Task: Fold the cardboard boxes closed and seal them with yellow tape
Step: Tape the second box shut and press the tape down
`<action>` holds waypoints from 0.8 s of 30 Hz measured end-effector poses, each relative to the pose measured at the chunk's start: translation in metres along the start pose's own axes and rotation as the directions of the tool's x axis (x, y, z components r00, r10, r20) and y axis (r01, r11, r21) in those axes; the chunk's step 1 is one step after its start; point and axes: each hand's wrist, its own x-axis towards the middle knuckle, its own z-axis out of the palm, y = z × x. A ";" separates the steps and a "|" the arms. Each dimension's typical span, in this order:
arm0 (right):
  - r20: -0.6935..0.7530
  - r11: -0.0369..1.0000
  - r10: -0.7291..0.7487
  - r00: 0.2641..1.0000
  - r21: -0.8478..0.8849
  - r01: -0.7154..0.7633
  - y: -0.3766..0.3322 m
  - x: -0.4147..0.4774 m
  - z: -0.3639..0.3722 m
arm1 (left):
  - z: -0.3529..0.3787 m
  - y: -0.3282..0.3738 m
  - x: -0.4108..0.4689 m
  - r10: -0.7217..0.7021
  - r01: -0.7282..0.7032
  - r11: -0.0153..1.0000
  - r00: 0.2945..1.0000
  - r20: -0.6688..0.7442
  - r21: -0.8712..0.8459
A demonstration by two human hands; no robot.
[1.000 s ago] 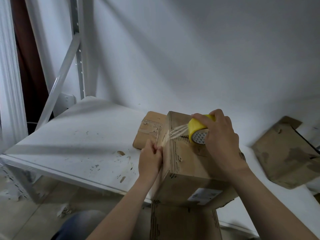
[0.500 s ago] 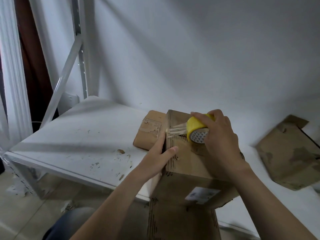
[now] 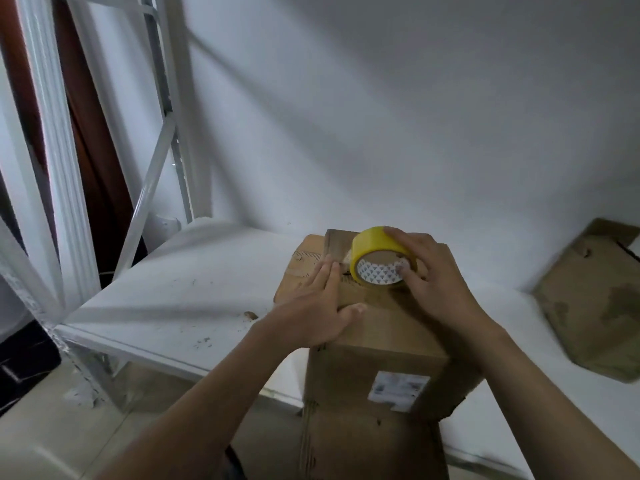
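Sealing step; box [image 3: 374, 327] sits at the white shelf's [image 3: 173, 299] front edge; left hand [image 3: 311, 306] flat, fingers straight, pressing the tape end onto its top; right hand [image 3: 436, 282] grips the yellow tape roll [image 3: 377, 261] just beside; next, I judge, pull the roll along the seam, strip kept straight.

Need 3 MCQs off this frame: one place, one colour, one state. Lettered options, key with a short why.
1. Where is the tape roll? A) on the floor B) on top of the cardboard box C) on a chair
2. What colour is the roll's outer band? A) red B) blue C) yellow
3. How is the left hand? A) fingers straight, flat on the box B) curled round the roll C) out of view
Key: 1 B, the right hand holds it on the box top; 2 C, the band is yellow; 3 A, straight fingers press the box beside the roll.
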 end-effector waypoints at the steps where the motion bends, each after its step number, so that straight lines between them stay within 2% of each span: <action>1: -0.004 1.000 -0.018 1.000 -0.006 0.018 0.001 0.000 0.001 | 0.000 0.004 0.000 -0.035 0.035 0.999 0.999 0.000 0.035; 4: 0.010 0.999 -0.039 0.999 -0.027 0.039 0.004 0.003 -0.002 | -0.001 0.009 0.001 -0.111 0.109 0.988 0.994 0.010 0.113; 7: 0.087 0.999 -0.032 0.996 -0.040 0.036 0.008 0.008 -0.016 | -0.001 0.012 0.003 -0.135 0.127 0.971 0.990 0.027 0.205; 10: 0.118 0.979 -0.044 0.992 -0.194 0.067 0.017 0.010 -0.033 | 0.002 0.013 0.003 -0.159 0.150 0.949 0.987 0.008 0.277; 12: 0.125 0.972 -0.040 0.991 -0.226 0.068 0.024 0.008 -0.042 | 0.004 0.015 0.002 -0.156 0.149 0.948 0.988 0.003 0.281; 14: 0.140 0.983 -0.053 0.989 -0.165 0.076 0.032 0.004 -0.046 | 0.003 0.018 0.003 -0.157 0.149 0.943 0.988 0.003 0.298; 17: 0.126 0.993 -0.063 0.990 0.105 0.049 0.039 -0.003 -0.044 | 0.000 0.021 0.005 -0.164 0.157 0.928 0.986 -0.007 0.338; 19: 0.097 0.977 -0.030 0.995 0.215 0.009 0.044 -0.008 -0.041 | 0.000 0.025 0.008 -0.139 0.133 0.930 0.990 -0.006 0.342; 24: 0.059 0.956 0.002 0.998 0.292 -0.019 0.053 -0.015 -0.034 | 0.009 0.042 0.019 -0.182 0.180 0.934 0.983 -0.020 0.308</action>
